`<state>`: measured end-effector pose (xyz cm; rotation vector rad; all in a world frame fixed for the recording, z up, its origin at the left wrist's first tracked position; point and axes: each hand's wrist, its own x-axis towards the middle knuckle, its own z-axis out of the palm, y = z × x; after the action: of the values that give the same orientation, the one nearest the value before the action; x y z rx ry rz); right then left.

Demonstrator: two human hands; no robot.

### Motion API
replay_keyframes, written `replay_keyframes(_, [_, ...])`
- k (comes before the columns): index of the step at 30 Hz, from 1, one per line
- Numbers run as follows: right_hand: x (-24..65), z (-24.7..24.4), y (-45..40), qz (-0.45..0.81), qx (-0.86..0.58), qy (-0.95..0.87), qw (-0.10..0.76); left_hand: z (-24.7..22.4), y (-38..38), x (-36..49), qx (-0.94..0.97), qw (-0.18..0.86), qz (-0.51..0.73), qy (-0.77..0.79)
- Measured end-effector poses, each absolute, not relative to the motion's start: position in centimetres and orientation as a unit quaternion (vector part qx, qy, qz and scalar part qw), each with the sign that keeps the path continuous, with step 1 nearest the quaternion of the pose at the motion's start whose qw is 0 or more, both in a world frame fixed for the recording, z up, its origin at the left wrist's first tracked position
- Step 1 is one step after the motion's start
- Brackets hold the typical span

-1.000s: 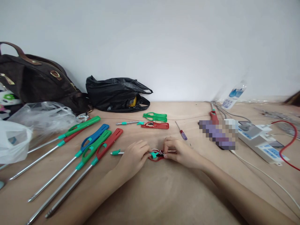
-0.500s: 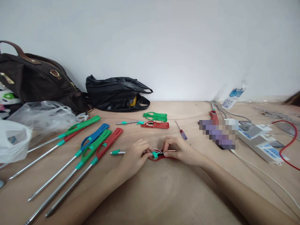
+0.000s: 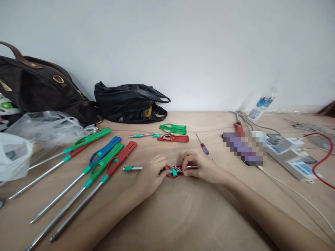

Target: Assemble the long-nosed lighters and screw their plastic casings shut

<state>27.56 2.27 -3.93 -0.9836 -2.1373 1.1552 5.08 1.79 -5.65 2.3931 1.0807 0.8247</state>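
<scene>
My left hand (image 3: 155,171) is closed around the red lighter shell (image 3: 172,176), its thumb and fingertips by a teal trigger piece (image 3: 174,172). My right hand (image 3: 200,167) pinches at the shell's right part, fingertips by a small dark part and thin white wires. A metal tube with a teal end (image 3: 128,168) sticks out to the left from under my left hand. Behind my hands lie an opened green shell (image 3: 173,129), an opened red shell (image 3: 174,138) and a thin metal rod with teal pieces (image 3: 145,135). A purple-handled screwdriver (image 3: 204,149) lies beyond my right hand.
Several long lighters (image 3: 120,161) in red, green and blue lie at left. Behind them are plastic bags (image 3: 49,127), a dark bag (image 3: 42,87) and a black bag (image 3: 128,104). At right are a power strip (image 3: 290,160), cables, a phone (image 3: 243,148) and a bottle (image 3: 261,104).
The view has shifted slightly. Between my fingertips, the teal piece has turned a little and more of the white wires shows. Both hands stay at the red shell.
</scene>
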Motion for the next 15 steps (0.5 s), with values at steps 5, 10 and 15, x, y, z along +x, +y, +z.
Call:
replay_keyframes(5, [27.11, -3.4, 1.57, 0.388, -0.378, -0.802, 0.251, -5.87, 1.83, 5.03, 0.861, 0.167, 0.299, 0.376])
replay_keyframes(10, [26.8, -3.36, 1.28, 0.329, -0.399, -0.824, 0.232, -5.94, 1.85, 4.99, 0.873, 0.135, 0.295, 0.364])
replay_keyframes(15, [26.7, -3.51, 1.26, 0.316, -0.399, -0.829, 0.231, -5.69, 1.8, 4.97, 0.877, 0.134, 0.291, 0.358])
